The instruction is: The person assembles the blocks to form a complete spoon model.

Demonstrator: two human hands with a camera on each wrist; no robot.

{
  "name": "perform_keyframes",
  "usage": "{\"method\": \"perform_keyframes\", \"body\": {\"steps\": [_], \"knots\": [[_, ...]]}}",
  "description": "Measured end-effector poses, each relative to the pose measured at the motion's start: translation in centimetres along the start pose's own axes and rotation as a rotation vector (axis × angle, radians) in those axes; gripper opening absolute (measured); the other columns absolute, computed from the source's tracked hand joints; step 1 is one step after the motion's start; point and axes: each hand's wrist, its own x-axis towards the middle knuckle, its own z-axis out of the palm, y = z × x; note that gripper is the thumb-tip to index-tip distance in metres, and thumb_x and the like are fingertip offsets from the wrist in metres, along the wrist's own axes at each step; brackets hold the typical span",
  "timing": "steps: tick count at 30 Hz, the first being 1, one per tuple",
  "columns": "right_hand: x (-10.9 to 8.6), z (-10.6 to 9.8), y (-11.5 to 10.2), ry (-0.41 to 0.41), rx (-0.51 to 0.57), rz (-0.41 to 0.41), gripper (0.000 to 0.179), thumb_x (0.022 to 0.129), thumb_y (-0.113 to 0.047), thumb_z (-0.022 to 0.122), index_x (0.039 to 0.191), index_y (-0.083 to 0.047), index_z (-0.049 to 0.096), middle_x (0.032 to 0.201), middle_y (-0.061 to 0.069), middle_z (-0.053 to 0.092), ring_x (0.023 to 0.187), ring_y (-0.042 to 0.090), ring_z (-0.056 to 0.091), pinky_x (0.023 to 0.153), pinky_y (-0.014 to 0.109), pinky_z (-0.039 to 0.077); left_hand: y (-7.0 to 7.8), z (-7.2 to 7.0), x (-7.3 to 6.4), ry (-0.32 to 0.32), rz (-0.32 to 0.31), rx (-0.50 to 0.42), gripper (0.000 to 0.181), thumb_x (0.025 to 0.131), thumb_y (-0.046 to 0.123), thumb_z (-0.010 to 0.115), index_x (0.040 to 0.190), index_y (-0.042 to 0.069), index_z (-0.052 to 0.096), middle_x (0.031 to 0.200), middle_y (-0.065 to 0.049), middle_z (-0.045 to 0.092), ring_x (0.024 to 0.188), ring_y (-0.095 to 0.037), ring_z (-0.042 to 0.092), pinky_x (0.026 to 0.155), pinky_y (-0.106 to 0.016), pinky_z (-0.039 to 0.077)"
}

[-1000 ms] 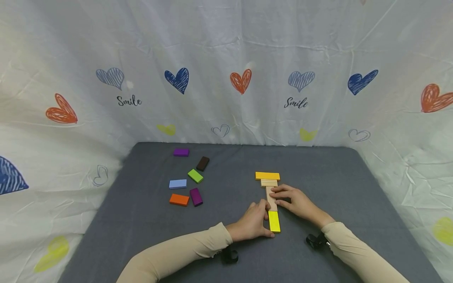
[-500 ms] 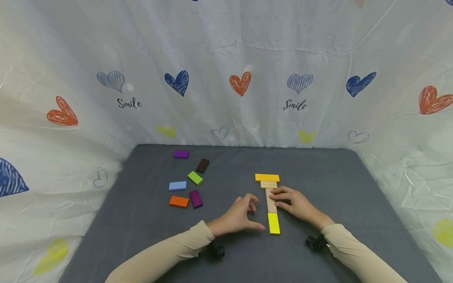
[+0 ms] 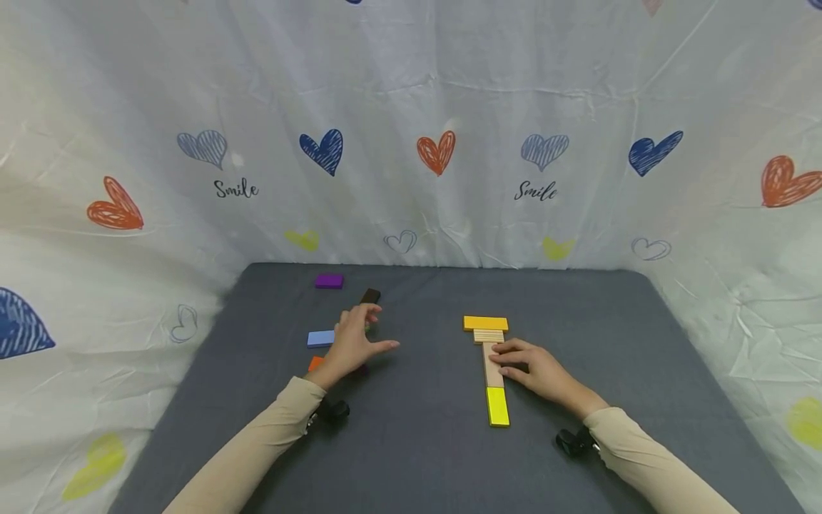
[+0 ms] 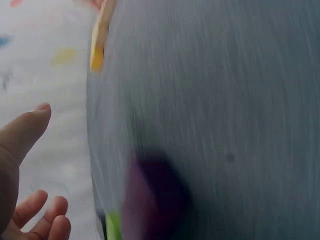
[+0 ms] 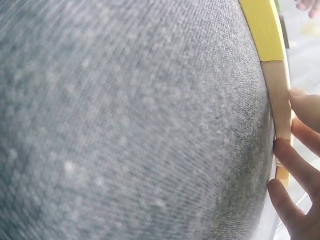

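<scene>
My left hand (image 3: 349,344) hovers over the coloured blocks on the left, thumb spread from the fingers, nothing held. Beneath it the dark brown block (image 3: 370,295), light blue block (image 3: 320,339) and orange block (image 3: 315,363) are partly covered. In the left wrist view a blurred purple block (image 4: 155,197) and a bit of the green block (image 4: 114,225) show below the hand. The fingertips of my right hand (image 3: 536,368) rest on a plain wooden block (image 3: 492,371). This block lies in a line between a yellow block (image 3: 497,407) and a pale striped piece (image 3: 489,335).
An amber block (image 3: 485,323) lies crosswise at the far end of the line, forming a T. A violet block (image 3: 329,281) lies near the back left of the grey cloth-covered table (image 3: 424,442). A white curtain (image 3: 398,86) printed with hearts hangs behind.
My left hand has let go of the yellow block's side and swung left and away, over the scattered blocks. My right hand has stayed at the plain block.
</scene>
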Motion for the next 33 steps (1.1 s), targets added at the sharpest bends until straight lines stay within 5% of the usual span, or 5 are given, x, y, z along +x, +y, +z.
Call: {"method": "perform_keyframes", "body": {"steps": [5, 13, 33], "knots": [[-0.1, 0.1, -0.1, 0.017, -0.008, -0.009, 0.033, 0.090, -0.016, 0.072, 0.123, -0.016, 0.072, 0.129, 0.003, 0.065, 0.119, 0.027, 0.062, 0.096, 0.048, 0.052, -3.2, -1.5, 1.0, 0.043, -0.043, 0.104, 0.075, 0.074, 0.042, 0.086, 0.135, 0.012, 0.055, 0.119, -0.013, 0.058, 0.107, -0.032, 0.045, 0.082, -0.045, 0.028], [0.0, 0.1, -0.2, -0.011, 0.009, 0.030, 0.034, 0.090, -0.017, 0.072, 0.124, -0.017, 0.071, 0.130, 0.001, 0.065, 0.122, 0.026, 0.061, 0.099, 0.048, 0.051, -6.4, -2.4, 1.6, 0.018, -0.074, 0.122, 0.075, 0.071, 0.046, 0.087, 0.133, 0.013, 0.059, 0.117, -0.014, 0.053, 0.102, -0.030, 0.040, 0.082, -0.044, 0.025], [0.1, -0.3, -0.3, -0.034, 0.006, 0.061, 0.034, 0.091, -0.018, 0.071, 0.124, -0.018, 0.071, 0.131, 0.000, 0.064, 0.124, 0.026, 0.060, 0.102, 0.049, 0.048, -7.2, -2.3, 1.8, -0.023, -0.073, 0.147, 0.069, 0.072, 0.042, 0.087, 0.127, 0.010, 0.061, 0.113, -0.015, 0.056, 0.099, -0.030, 0.041, 0.080, -0.041, 0.024]]}}
